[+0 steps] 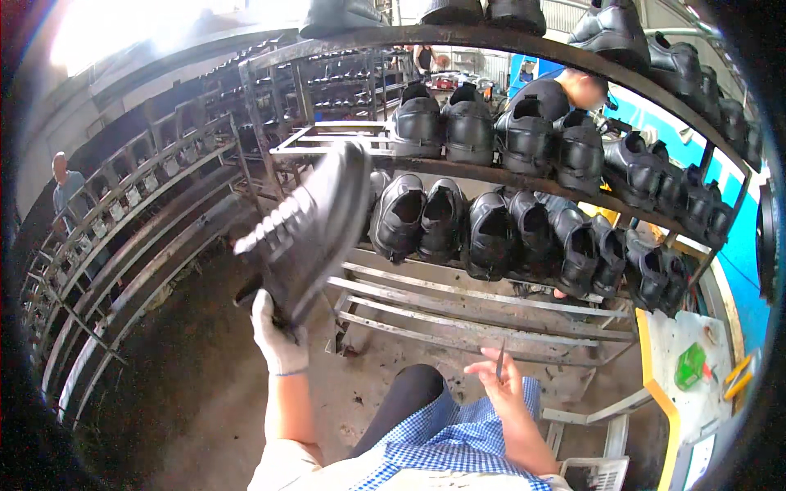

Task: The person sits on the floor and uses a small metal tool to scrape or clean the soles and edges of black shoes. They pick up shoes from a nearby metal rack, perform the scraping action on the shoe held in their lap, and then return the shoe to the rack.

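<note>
My L hand (pixel 282 340), in a white glove, is clamped round the heel end of a black shoe (pixel 315 221). Shoe's up in the air, tilted toe-up, laces on its L side, a bit blurred; it's in front of the L end of the rack (pixel 458 37), well clear of my lap.

R hand (pixel 508 391), no glove, is low over my checked apron (pixel 434 438), w/ a thin dark pointed tool (pixel 500 362) pinched btwn the fingers, tip up; other fingers partly spread. Can't tell exactly what kind of tool.

Rack's mid shelf: row of black shoes (pixel 469 127), backs to me, from near the L corner along to the R end. Lower shelf: more shoes (pixel 401 217), openings my way, packed close to the R corner. Top shelf has some too (pixel 610 33), along its front edge.

To my R, a pale table (pixel 667 409) w/ a yellow edge; green item (pixel 692 366) mid-top, yellow-handled tool (pixel 739 378) nr its far R edge. White basket (pixel 606 475) below, by the table's near L corner. Co-worker (pixel 544 98) bent over behind the rack's R half; another person (pixel 67 184) far L, past the long metal racks (pixel 123 209).
</note>
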Demonstrator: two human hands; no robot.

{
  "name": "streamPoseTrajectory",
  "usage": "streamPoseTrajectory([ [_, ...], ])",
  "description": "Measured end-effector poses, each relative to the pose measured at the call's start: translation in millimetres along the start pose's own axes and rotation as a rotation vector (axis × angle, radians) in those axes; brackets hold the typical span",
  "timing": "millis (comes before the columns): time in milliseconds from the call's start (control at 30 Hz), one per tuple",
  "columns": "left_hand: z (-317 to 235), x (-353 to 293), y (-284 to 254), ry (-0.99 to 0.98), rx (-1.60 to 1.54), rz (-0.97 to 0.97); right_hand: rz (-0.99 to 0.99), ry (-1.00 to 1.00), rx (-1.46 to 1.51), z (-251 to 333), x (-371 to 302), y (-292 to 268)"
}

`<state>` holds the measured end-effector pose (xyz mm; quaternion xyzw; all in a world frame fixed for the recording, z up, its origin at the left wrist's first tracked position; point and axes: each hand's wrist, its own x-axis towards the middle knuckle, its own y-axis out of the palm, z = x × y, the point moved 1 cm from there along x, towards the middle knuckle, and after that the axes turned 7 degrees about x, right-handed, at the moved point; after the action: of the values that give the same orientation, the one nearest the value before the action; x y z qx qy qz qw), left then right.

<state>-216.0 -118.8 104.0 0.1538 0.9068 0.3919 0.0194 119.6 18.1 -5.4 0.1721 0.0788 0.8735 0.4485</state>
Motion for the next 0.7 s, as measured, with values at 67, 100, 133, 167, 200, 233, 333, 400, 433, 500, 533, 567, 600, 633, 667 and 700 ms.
streamPoseTrajectory([
  [67, -11, 29, 9, 0.09, -0.038, 0.004, -0.034, 0.045, -0.029, -5, -7, -11],
  [100, -12, 45, 12, 0.098, -0.043, 0.017, -0.044, 0.057, -0.017, -9, -11, -17],
  [133, -16, 53, 18, 0.099, -0.055, 0.021, -0.05, 0.073, -0.004, -12, -14, -21],
  [167, -20, 60, 24, 0.099, -0.067, 0.026, -0.067, 0.052, 0.005, -13, -15, -23],
  [200, -22, 65, 31, 0.096, -0.08, 0.031, -0.083, 0.044, -0.022, -14, -16, -25],
  [233, -26, 64, 38, 0.087, -0.045, 0.0, -0.1, 0.036, -0.048, -14, -17, -28],
  [333, -25, 69, 59, 0.144, -0.053, 0.01, -0.126, 0.03, -0.072, -11, -16, -29],
  [400, -24, 69, 75, 0.128, -0.005, -0.02, -0.119, -0.008, -0.079, -16, -14, -31],
  [433, -22, 72, 84, 0.123, 0.029, -0.023, -0.116, -0.014, -0.079, -17, -13, -31],
  [500, -21, 67, 114, 0.082, 0.026, 0.015, -0.119, -0.021, -0.083, -19, -13, -33],
  [533, -24, 72, 120, 0.166, 0.076, 0.054, -0.105, -0.002, -0.089, -21, -14, -32],
  [567, -24, 80, 125, 0.249, 0.126, 0.095, -0.092, 0.017, -0.096, -22, -14, -32],
  [600, -22, 86, 134, 0.273, 0.153, 0.085, -0.089, 0.037, -0.11, -23, -15, -33],
  [633, -20, 93, 145, 0.297, 0.181, 0.075, -0.089, 0.026, -0.092, -26, -16, -31],
  [667, -18, 98, 159, 0.276, 0.189, 0.012, -0.094, 0.049, -0.099, -28, -18, -32],
  [700, -19, 102, 168, 0.346, 0.191, 0.084, -0.087, 0.077, -0.098, -31, -19, -32],
])
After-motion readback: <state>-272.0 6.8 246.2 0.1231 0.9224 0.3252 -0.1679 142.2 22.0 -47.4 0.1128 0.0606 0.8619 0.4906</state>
